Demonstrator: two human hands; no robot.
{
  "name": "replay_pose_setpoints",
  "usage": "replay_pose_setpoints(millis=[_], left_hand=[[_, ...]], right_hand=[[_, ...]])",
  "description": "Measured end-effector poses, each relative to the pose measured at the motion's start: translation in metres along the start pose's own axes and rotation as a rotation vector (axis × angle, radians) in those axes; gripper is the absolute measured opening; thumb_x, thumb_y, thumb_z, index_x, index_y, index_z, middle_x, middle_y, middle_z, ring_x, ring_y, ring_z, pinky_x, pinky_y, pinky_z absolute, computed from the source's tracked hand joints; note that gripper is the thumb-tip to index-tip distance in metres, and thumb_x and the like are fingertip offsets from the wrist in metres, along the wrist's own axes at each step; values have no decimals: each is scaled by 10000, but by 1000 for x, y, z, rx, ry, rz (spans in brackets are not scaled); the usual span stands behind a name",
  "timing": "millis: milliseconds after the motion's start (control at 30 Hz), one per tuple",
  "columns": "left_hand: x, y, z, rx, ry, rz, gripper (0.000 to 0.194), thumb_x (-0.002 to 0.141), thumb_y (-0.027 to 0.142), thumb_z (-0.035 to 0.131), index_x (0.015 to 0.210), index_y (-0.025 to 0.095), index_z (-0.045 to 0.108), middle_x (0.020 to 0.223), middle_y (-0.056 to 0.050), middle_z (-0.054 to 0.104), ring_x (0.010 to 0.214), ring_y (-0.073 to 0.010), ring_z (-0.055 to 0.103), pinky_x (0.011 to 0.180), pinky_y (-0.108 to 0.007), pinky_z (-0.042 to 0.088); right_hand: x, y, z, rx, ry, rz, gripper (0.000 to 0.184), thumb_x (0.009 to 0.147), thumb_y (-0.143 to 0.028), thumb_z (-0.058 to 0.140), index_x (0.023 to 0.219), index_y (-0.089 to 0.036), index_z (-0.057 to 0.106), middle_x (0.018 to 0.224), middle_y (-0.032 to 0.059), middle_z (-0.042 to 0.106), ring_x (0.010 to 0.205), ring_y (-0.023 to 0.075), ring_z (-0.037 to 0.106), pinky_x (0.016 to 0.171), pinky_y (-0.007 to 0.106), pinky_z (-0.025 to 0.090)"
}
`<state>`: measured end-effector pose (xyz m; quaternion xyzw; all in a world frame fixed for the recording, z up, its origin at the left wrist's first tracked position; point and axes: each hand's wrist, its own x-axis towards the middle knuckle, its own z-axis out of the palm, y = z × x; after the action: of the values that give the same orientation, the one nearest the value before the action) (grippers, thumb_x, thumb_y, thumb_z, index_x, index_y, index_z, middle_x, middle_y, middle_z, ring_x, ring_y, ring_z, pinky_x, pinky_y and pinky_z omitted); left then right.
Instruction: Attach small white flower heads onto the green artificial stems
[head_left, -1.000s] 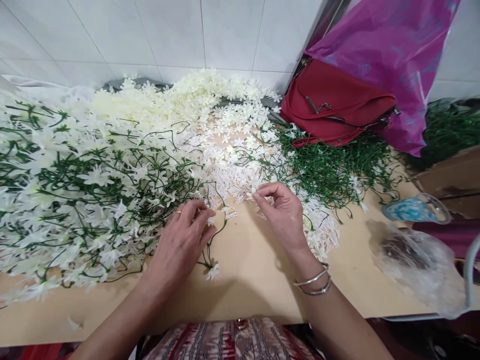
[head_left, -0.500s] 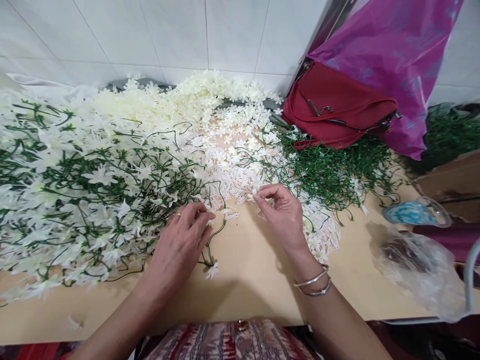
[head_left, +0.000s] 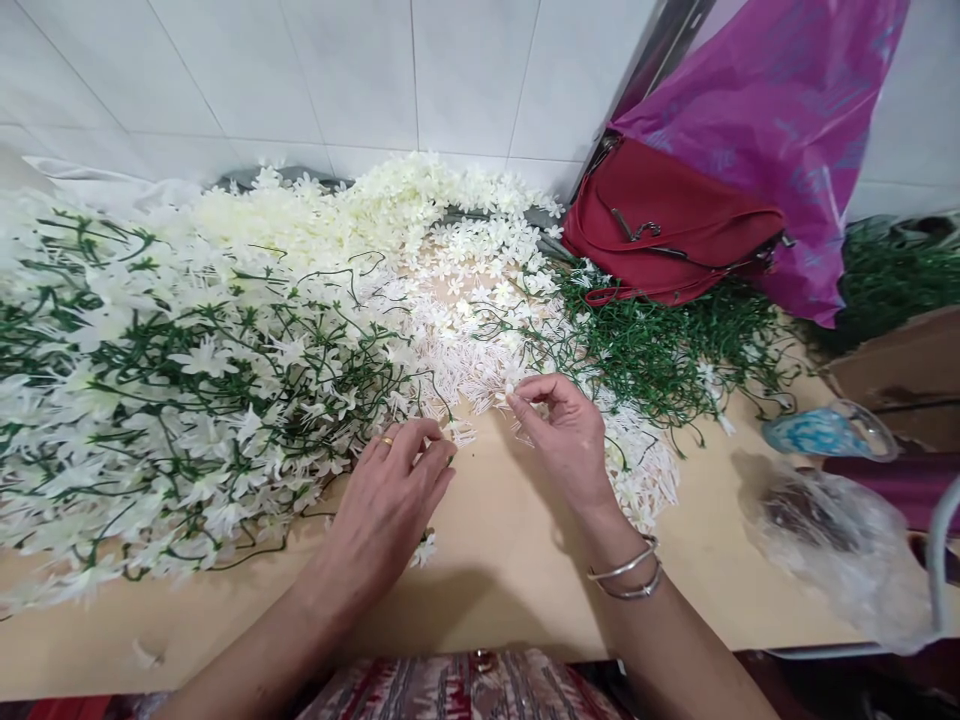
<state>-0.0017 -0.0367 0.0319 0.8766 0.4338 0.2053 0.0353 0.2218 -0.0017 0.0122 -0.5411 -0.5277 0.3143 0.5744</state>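
My right hand [head_left: 562, 435] pinches a small white flower [head_left: 511, 390] between thumb and forefinger, above the near edge of the loose white stamens [head_left: 480, 365]. Left of it, my left hand [head_left: 397, 490] has its fingers closed at a green plastic stem [head_left: 450, 461], whose tip shows by the fingertips. Below those fingers a white flower [head_left: 424, 549] peeks out, partly hidden by the hand. Beside my left hand lies a big heap of white artificial flowers on green stems [head_left: 206, 360]. Bare green stems [head_left: 667, 345] are piled beyond my right hand.
Cream petals [head_left: 390, 200] are heaped along the tiled wall. At the back right a red handbag [head_left: 675, 220] leans against a purple plastic bag [head_left: 780, 110]. A blue-and-white cup [head_left: 814, 432] and a clear plastic bag [head_left: 847, 550] lie on the right of the table [head_left: 510, 580].
My left hand has moved right, away from the flower heap and closer to my right hand, closing at a green stem. My right hand keeps its pinch in nearly the same place.
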Motion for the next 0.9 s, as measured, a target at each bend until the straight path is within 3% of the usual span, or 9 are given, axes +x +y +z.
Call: replay_pose_setpoints(millis=[267,533,700,833,900], left_hand=[[18,-1,-10,52,61,39,147,1058,151,507,1114,179,640,1123,-96,706,960,-230,660,832,-384,499],[-6,-4,-5,-106,-133,83,135,1053,178,543,1087,191,672,1154,-84,698,1015,-233,678,901,-396,519],[-23,-15,-14,-202,-226,86,89,1008,204,619,1064,221,686,1168,-72,693,990,-213,691,880,-363,546],[-23,-14,-16,-55,-139,15,155,1012,223,613,1158,185,649,1167,-109,671,1006,-255,671,862,-407,551],[-15,-9,-13,41,-80,-31,138,1009,261,632,1107,167,657,1140,-124,662,977,-272,656,819,-417,544]], right_hand=[[0,-3,-1,4,0,-28,88,867,-194,734,819,-236,673,863,5,694,858,193,632,851,355,476],[-1,-8,-2,-40,-23,-65,84,865,-186,717,821,-235,664,841,0,688,833,187,631,845,358,487],[0,-4,0,-49,-21,-40,80,848,-195,722,809,-232,664,832,-2,689,821,185,630,828,355,487],[0,-1,1,-50,-19,-31,79,842,-202,728,805,-231,664,813,-5,686,796,181,623,802,351,477],[0,0,2,-54,-26,-27,78,845,-201,726,805,-230,666,810,-6,683,790,178,619,792,349,469]])
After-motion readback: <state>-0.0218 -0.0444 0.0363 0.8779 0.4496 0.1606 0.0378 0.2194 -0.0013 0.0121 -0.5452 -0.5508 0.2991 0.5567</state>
